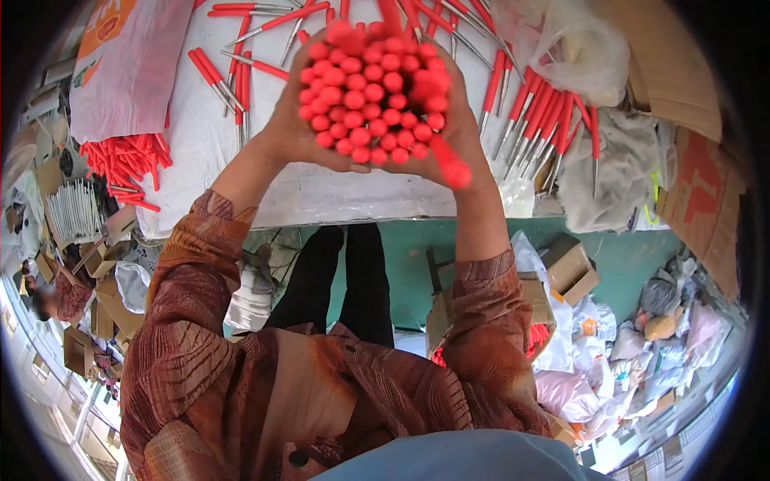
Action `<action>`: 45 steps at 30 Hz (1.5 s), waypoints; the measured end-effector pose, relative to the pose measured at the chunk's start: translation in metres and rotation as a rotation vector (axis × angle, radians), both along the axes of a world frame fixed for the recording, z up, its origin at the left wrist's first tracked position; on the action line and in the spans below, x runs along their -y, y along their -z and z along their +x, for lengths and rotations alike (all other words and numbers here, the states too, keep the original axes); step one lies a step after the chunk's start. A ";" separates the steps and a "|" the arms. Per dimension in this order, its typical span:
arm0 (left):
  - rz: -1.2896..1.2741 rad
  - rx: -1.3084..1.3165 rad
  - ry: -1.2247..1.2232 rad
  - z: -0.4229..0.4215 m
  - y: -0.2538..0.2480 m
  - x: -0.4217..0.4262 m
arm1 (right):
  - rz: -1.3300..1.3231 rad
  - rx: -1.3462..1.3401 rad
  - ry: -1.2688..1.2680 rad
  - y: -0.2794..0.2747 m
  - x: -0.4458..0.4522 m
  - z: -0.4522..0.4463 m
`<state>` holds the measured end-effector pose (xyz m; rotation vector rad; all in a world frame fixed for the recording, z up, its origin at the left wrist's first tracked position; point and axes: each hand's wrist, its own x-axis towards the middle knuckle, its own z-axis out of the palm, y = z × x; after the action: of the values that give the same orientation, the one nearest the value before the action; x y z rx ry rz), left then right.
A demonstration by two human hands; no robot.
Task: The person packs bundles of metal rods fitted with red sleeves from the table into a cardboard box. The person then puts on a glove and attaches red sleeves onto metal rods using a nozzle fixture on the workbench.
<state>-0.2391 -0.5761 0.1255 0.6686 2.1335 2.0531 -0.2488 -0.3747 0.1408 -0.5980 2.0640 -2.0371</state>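
Between my two hands is a thick bundle of red-handled tools (371,94), their round red ends facing up toward me. My left hand (290,127) wraps the bundle's left side, and my right hand (460,120) wraps its right side. One red handle (451,163) sticks out of the bundle and leans over my right hand. Loose red-handled tools (273,24) with thin metal shafts lie on the white-covered table (321,192) behind the bundle. More of them lie in a row (539,120) right of my right hand. The lower ends of the held tools are hidden.
A pile of red handles (128,164) spills from a pink-and-orange bag (132,72) at the left. Clear plastic bags (581,48), a grey cloth (609,160) and cardboard (706,200) stand at the right. Boxes (569,268) and bags (593,345) crowd the floor. Another person (68,297) is at far left.
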 end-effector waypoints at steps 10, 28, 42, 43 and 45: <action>-0.045 -0.018 -0.018 0.017 0.002 0.008 | -0.107 0.008 -0.086 0.027 0.008 0.020; -0.278 -0.289 -0.083 0.003 0.012 0.024 | 0.182 -0.198 0.035 0.020 0.017 0.011; -0.135 1.025 0.387 -0.049 -0.103 -0.114 | -1.104 0.477 0.618 -0.005 -0.007 0.069; -0.321 0.930 0.356 -0.038 -0.117 -0.131 | -1.163 0.462 0.655 -0.007 -0.007 0.077; -0.445 0.987 0.466 -0.033 -0.111 -0.161 | -1.257 0.425 0.697 -0.010 -0.016 0.102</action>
<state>-0.2719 -0.4155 0.2367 0.0271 1.5339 1.1872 -0.1466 -0.3590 0.1504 0.5273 0.5597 -3.3175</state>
